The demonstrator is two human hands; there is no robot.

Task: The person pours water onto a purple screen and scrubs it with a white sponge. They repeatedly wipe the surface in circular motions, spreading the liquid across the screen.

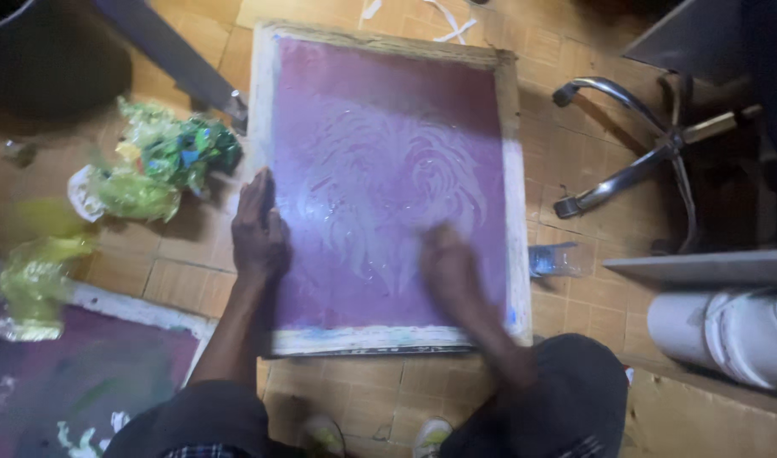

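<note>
Purple screen frame [380, 127] with a pale wooden edge lies flat on the tiled floor [575, 153], between the person's knees. Left hand [258, 231] rests flat and spread on its left edge, grasping nothing. Right hand [449, 265] is blurry on the mesh, so I cannot tell its grip; crumpled green bags [164, 165] lie nearby.

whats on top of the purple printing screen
Both hands: the left hand lies flat at the purple screen's left edge, the blurred right hand on its pale design. Anything under that palm is hidden.
</note>
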